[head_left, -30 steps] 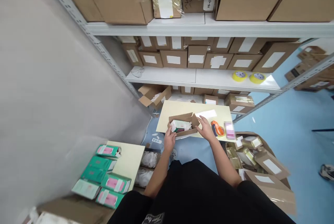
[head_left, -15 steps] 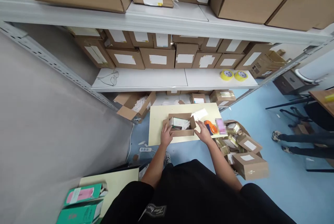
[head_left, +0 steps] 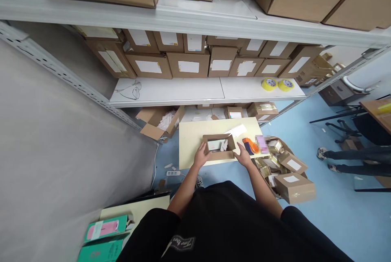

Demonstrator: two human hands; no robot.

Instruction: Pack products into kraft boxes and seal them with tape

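An open cardboard box (head_left: 218, 155) stands on the cream tabletop, with a white-and-green carton (head_left: 214, 145) and some crumpled white paper (head_left: 224, 145) inside. My left hand (head_left: 201, 155) grips the box's left end, its thumb along the front corner. By the right end, my right hand (head_left: 243, 156) has its fingers spread, and the thumb reaches the box's front right corner. Behind the box lies a white sheet (head_left: 237, 130). An orange-and-navy tape dispenser (head_left: 251, 146) rests just right of my right hand, beside a pixelated pink item (head_left: 262, 144).
A large container of packed parcels (head_left: 291, 162) adjoins the tabletop (head_left: 191, 132) on the right. An open carton (head_left: 160, 121) stands at the left. Shelving with labelled boxes (head_left: 188, 66) and yellow tape rolls (head_left: 269, 84) rises ahead. Another person's legs (head_left: 351, 160) show at far right.
The carton inside the box now lies flatter, with the crumpled paper at its right end. My left hand has moved lower on the box's left end. The whole view has shifted slightly.
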